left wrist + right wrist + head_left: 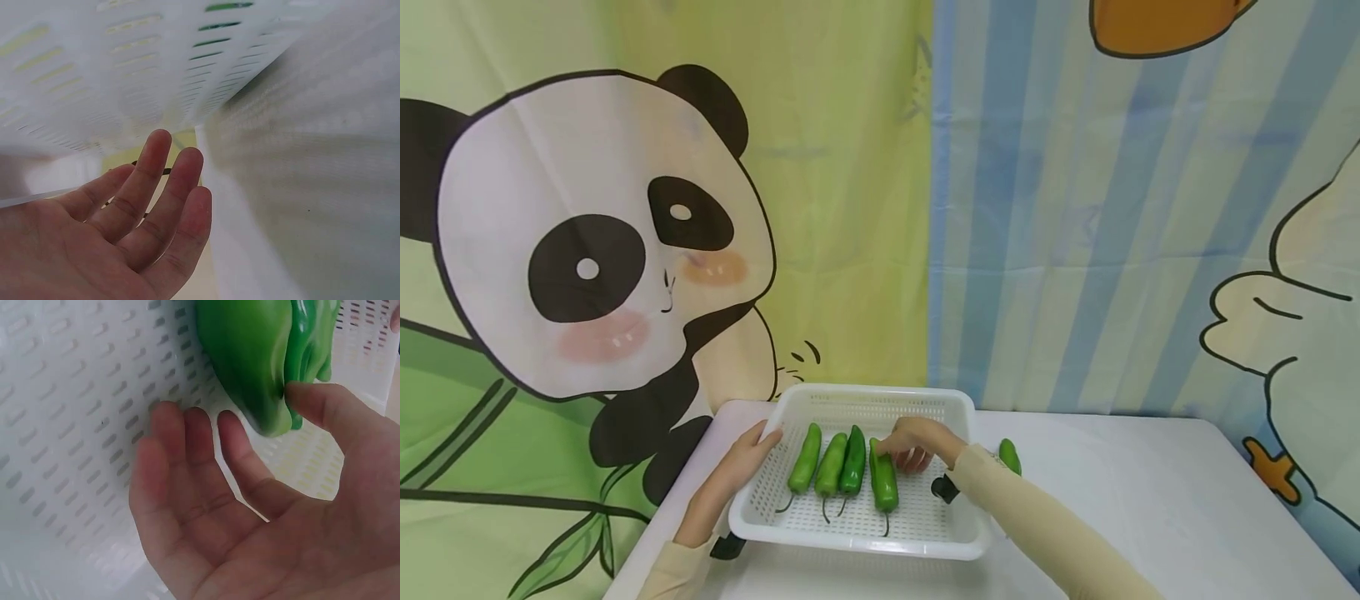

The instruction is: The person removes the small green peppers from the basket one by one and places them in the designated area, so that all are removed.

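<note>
Green chili pepper (884,483), the rightmost of four in a white plastic basket (857,545), lies on the slotted floor with its stem toward the person and its tip under the right hand (919,443). That hand reaches in over the basket's right side, forearm slanting up from the lower right, wrist bent so that the fingers drop into the basket. Its thumb meets the pepper near the tip, while the other fingers (200,434) are loosely bowed and parted, apart from the pepper, so it is not gripped. The left hand (743,460) is at the basket's left rim, forearm rising from the lower left; below the rim, its fingers (186,167) are relaxed and slightly spread beside the outer wall, clamped on nothing. The two hands are well apart, with the peppers between them. Left of the first pepper lie a dark green pepper (853,463), a lighter one (831,468) just beside it, and a leftmost pepper (805,461), tilted. A fifth pepper (1010,457) rests on the white desk (1150,475), right of the basket, partly hidden by the right sleeve (1037,517).
</note>
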`<state>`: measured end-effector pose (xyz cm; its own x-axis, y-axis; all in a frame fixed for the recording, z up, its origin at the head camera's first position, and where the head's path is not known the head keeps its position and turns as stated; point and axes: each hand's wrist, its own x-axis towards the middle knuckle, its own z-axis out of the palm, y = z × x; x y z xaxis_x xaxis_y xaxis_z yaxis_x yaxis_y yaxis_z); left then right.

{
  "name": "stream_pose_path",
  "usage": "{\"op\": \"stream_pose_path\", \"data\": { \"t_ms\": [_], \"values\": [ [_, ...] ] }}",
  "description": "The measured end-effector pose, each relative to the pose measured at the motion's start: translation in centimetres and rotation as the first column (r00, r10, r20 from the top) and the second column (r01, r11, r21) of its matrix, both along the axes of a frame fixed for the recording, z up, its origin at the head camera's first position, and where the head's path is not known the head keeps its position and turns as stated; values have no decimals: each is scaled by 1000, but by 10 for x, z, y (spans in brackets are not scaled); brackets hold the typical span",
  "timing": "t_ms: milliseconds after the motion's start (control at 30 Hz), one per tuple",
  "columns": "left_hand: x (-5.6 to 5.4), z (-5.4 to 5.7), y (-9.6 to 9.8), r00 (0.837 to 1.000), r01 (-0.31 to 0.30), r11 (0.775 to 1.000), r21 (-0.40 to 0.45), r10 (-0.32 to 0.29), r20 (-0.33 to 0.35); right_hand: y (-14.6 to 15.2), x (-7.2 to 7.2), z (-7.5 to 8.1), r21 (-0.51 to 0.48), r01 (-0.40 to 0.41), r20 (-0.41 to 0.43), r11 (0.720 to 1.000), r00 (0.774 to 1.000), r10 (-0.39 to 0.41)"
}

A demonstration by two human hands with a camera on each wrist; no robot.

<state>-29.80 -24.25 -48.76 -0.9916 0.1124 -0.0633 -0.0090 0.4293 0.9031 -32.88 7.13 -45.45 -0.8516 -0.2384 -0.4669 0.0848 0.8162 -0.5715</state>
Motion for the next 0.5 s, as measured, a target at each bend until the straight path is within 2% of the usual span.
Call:
{"op": "stream_pose_path", "data": {
  "t_ms": [267, 500],
  "values": [
    [1, 1, 1, 1000, 15, 1000, 22, -15, 5, -11, 4, -4, 63, -7, -47, 998, 999, 10],
    [0, -1, 1, 1000, 0, 1000, 18, -1, 9, -11, 3, -6, 57, -8, -37, 998, 999, 10]
  ]
}}
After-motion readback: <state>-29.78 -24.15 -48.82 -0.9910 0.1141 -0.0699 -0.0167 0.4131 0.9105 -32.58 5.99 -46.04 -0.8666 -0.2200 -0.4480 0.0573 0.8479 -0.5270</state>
